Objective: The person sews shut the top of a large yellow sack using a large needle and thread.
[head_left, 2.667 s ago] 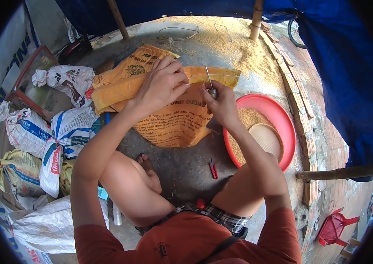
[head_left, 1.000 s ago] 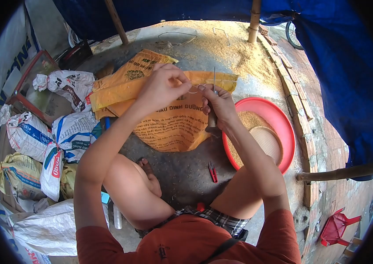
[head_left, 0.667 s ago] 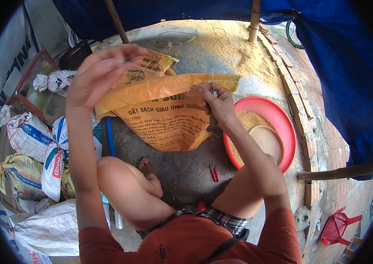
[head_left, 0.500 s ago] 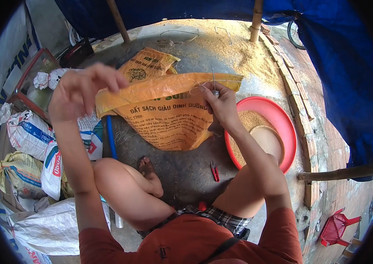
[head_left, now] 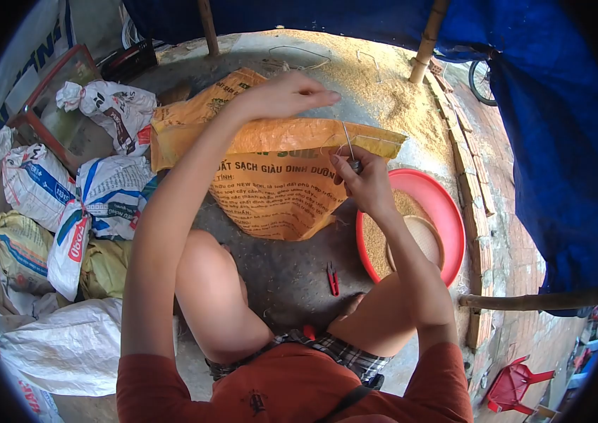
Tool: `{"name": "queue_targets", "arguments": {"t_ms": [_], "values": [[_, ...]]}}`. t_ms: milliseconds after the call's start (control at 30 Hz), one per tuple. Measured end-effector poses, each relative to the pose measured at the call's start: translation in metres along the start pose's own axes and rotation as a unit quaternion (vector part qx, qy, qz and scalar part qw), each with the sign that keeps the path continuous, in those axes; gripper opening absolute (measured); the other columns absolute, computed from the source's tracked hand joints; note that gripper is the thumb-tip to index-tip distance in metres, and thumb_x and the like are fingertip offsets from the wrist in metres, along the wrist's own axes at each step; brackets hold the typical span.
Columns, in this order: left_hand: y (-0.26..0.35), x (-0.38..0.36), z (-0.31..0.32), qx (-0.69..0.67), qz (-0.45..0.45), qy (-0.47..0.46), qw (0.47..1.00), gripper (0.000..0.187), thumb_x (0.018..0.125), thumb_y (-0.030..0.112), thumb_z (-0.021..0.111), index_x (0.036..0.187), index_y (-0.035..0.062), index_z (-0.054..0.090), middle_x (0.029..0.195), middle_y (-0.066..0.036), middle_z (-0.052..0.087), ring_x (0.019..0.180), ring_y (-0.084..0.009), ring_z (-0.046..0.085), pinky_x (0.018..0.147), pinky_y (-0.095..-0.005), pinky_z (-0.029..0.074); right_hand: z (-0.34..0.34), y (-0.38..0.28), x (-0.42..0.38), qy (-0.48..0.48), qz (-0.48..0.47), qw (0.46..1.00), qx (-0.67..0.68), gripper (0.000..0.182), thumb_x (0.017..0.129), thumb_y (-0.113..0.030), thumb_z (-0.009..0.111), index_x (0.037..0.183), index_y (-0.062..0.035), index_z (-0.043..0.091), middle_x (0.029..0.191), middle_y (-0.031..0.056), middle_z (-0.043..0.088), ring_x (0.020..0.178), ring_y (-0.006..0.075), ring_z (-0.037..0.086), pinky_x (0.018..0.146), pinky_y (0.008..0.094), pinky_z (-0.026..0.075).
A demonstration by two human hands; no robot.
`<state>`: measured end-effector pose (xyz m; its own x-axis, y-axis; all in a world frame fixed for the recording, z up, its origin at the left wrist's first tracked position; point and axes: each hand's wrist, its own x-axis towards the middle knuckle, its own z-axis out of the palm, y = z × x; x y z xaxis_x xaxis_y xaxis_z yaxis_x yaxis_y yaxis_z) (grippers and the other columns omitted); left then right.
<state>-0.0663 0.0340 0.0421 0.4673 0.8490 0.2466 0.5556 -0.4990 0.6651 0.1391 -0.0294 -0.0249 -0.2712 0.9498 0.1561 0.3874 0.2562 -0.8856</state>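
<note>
- Sack (head_left: 278,187), orange, lies on the concrete floor (head_left: 292,271), its top edge beside the red basin (head_left: 447,211).
- Right hand (head_left: 364,182) pinches a needle tool (head_left: 350,149) at that edge.
- Left hand (head_left: 281,95) hovers above, fingers loosely together, holding nothing visible.

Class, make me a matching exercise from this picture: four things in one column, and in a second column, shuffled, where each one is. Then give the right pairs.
Things:
1. orange sack
2. red basin
3. small red snips
4. needle tool

Places:
A. lying on the ground between the person's knees
B. held in the fingers of the right hand, at the sack's top edge
C. spread on the ground in front of the person, under the left hand
D. to the person's right, holding husk and a round sieve

Pairs: 1-C, 2-D, 3-A, 4-B
</note>
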Motion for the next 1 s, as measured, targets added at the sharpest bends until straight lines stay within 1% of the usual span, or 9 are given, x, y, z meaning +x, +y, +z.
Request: {"name": "queue_targets", "arguments": {"t_ms": [133, 233, 333, 433, 567, 733, 833, 900, 1000], "values": [[-0.023, 0.034, 0.031, -0.098, -0.025, -0.143, 0.985, 0.068, 0.090, 0.059, 0.035, 0.097, -0.0016, 0.065, 0.092, -0.016, 0.064, 0.087, -0.0210, 0.059, 0.079, -0.0298, 0.046, -0.002, -0.004, 0.000, 0.001, 0.007, 1.000, -0.022, 0.023, 0.087, -0.019, 0.059, 0.093, 0.0031, 0.062, 0.060, 0.0079, 0.062, 0.052, 0.0106, 0.058, 0.052, 0.0270, 0.045], [-0.003, 0.035, 0.026, 0.092, -0.143, -0.140, 0.975, 0.072, 0.088, 0.063, 0.038, 0.091, -0.0036, 0.066, 0.083, -0.016, 0.064, 0.080, -0.0198, 0.060, 0.073, -0.0310, 0.046, -0.003, -0.004, 0.001, 0.007, 0.005, 0.999, -0.040, 0.024, 0.087, -0.020, 0.059, 0.094, 0.0035, 0.062, 0.062, 0.0106, 0.064, 0.057, 0.0132, 0.063, 0.055, 0.0281, 0.047], [-0.003, 0.036, 0.024, 0.121, -0.168, -0.118, 0.971, 0.072, 0.085, 0.064, 0.041, 0.082, -0.0030, 0.067, 0.071, -0.011, 0.062, 0.067, -0.0176, 0.057, 0.065, -0.0323, 0.045, -0.005, -0.006, -0.001, 0.025, -0.007, 0.998, -0.053, 0.024, 0.087, -0.020, 0.059, 0.095, 0.0025, 0.062, 0.064, 0.0122, 0.065, 0.058, 0.0142, 0.064, 0.056, 0.0291, 0.047], [-0.026, 0.029, 0.014, 0.013, -0.087, -0.024, 0.996, 0.063, 0.084, 0.059, 0.049, 0.074, -0.0015, 0.065, 0.061, -0.004, 0.056, 0.056, -0.0143, 0.048, 0.056, -0.0314, 0.040, -0.010, -0.006, -0.002, 0.071, -0.012, 0.996, -0.048, 0.023, 0.088, -0.020, 0.058, 0.094, 0.0012, 0.062, 0.063, 0.0097, 0.063, 0.056, 0.0122, 0.062, 0.054, 0.0276, 0.046], [-0.041, 0.011, -0.015, 0.090, -0.123, -0.004, 0.988, 0.050, 0.080, 0.054, 0.060, 0.074, 0.0045, 0.065, 0.060, -0.004, 0.057, 0.057, -0.0120, 0.052, 0.056, -0.0281, 0.042, -0.026, 0.004, 0.006, 0.206, -0.079, 0.975, 0.036, 0.016, 0.089, -0.015, 0.058, 0.092, 0.0008, 0.058, 0.069, 0.0026, 0.058, 0.057, 0.0061, 0.050, 0.050, 0.0231, 0.040], [-0.042, -0.015, -0.037, -0.109, -0.139, 0.155, 0.972, 0.033, 0.080, 0.038, 0.068, 0.072, 0.0067, 0.062, 0.062, 0.002, 0.054, 0.055, -0.0080, 0.046, 0.052, -0.0244, 0.037, -0.045, 0.005, 0.010, 0.286, -0.098, 0.950, 0.077, 0.032, 0.088, -0.016, 0.060, 0.113, 0.0001, 0.048, 0.092, 0.0044, 0.055, 0.056, 0.0027, 0.044, 0.046, 0.0190, 0.036], [-0.041, -0.025, -0.043, -0.236, -0.162, 0.127, 0.950, 0.024, 0.086, 0.031, 0.062, 0.078, 0.0083, 0.058, 0.072, 0.000, 0.057, 0.065, -0.0097, 0.051, 0.058, -0.0234, 0.039, -0.046, 0.003, 0.012, 0.317, -0.058, 0.941, 0.104, 0.043, 0.086, -0.019, 0.062, 0.119, 0.0014, 0.045, 0.093, 0.0055, 0.054, 0.053, 0.0035, 0.045, 0.041, 0.0196, 0.035], [-0.020, -0.029, -0.037, -0.364, -0.161, 0.159, 0.904, 0.023, 0.087, 0.030, 0.061, 0.081, 0.0079, 0.058, 0.072, 0.000, 0.057, 0.063, -0.0089, 0.049, 0.056, -0.0231, 0.039, -0.050, 0.012, 0.016, 0.317, -0.061, 0.940, 0.109, 0.046, 0.084, -0.025, 0.064, 0.118, 0.0023, 0.048, 0.082, 0.0061, 0.056, 0.046, 0.0047, 0.044, 0.037, 0.0208, 0.034], [0.000, -0.032, -0.024, -0.555, -0.143, 0.169, 0.801, 0.021, 0.089, 0.028, 0.058, 0.083, 0.0084, 0.056, 0.073, 0.000, 0.057, 0.061, -0.0082, 0.047, 0.055, -0.0224, 0.038, -0.056, 0.022, 0.018, 0.146, 0.106, 0.965, 0.191, 0.042, 0.082, -0.037, 0.066, 0.097, 0.0005, 0.058, 0.052, 0.0012, 0.049, 0.036, 0.0072, 0.040, 0.035, 0.0219, 0.033]]}}
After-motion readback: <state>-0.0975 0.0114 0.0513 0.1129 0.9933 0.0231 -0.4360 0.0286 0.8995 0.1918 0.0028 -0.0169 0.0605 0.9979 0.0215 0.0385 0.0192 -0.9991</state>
